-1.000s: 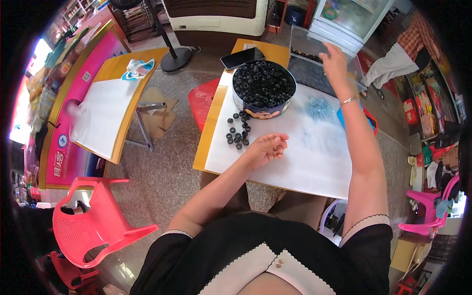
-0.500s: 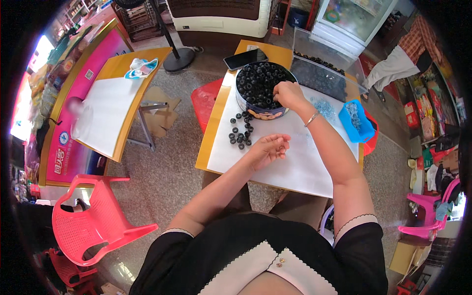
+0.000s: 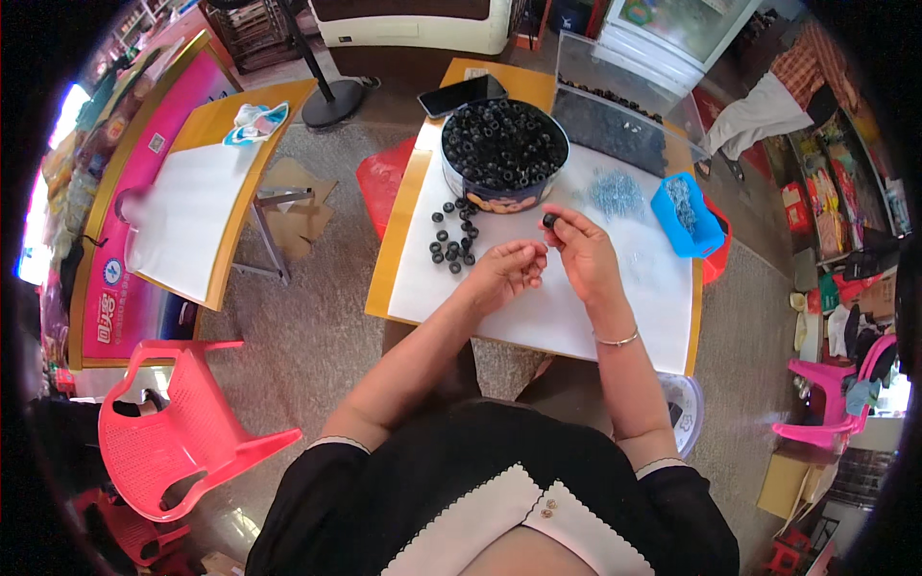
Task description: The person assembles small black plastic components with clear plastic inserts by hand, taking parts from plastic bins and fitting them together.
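Note:
A small black ring-shaped part with a hole is pinched between the thumb and fingers of my right hand, above the white-topped table. Close beside it, my left hand has its thumb and fingertips together; whatever they hold is too small to make out. Beyond both hands stands a round tub heaped with the same black parts. Several loose black parts lie on the white sheet, left of my left hand. Right of the tub is a pile of tiny pale-blue, wire-like pieces.
A blue plastic basket of similar pieces sits at the table's right edge. Behind it stands a clear box with black parts inside. A phone lies behind the tub. Red stools flank the table; a pink chair stands left.
My right hand has come out of the tub toward me with a black part in its fingers. My left hand's fingers have drawn together, and the hands are now side by side.

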Demonstrator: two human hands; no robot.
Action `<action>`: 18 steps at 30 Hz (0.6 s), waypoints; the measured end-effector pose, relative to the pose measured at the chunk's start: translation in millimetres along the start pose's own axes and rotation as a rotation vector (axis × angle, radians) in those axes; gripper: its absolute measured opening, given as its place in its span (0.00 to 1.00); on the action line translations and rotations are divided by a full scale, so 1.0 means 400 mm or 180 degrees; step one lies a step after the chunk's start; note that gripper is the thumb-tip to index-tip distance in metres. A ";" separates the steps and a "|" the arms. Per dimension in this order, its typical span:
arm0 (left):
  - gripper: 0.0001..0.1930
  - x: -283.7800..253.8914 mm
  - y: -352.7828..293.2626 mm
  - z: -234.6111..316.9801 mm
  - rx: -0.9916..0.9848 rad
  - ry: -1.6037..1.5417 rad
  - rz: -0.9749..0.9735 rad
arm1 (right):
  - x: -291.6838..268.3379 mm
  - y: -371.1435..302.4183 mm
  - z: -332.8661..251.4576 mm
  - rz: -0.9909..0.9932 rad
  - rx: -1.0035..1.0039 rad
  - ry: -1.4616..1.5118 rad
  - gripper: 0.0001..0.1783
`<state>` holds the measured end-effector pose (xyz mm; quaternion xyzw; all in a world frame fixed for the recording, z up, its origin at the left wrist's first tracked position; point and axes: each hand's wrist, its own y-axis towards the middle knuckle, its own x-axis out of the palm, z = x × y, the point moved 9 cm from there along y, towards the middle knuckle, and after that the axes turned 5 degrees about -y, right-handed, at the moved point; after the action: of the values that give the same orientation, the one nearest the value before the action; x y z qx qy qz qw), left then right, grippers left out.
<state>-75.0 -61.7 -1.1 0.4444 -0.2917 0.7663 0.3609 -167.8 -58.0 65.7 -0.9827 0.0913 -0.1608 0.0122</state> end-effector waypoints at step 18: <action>0.14 0.001 -0.004 0.000 0.0179 0.0248 -0.0094 | -0.002 -0.138 -0.009 0.0753 -0.1047 -0.1755 0.13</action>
<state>-73.8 -60.8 -0.6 0.4285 -0.2492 0.7855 0.3706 -159.9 -3.4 71.7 -0.9606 0.2227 0.1303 -0.1036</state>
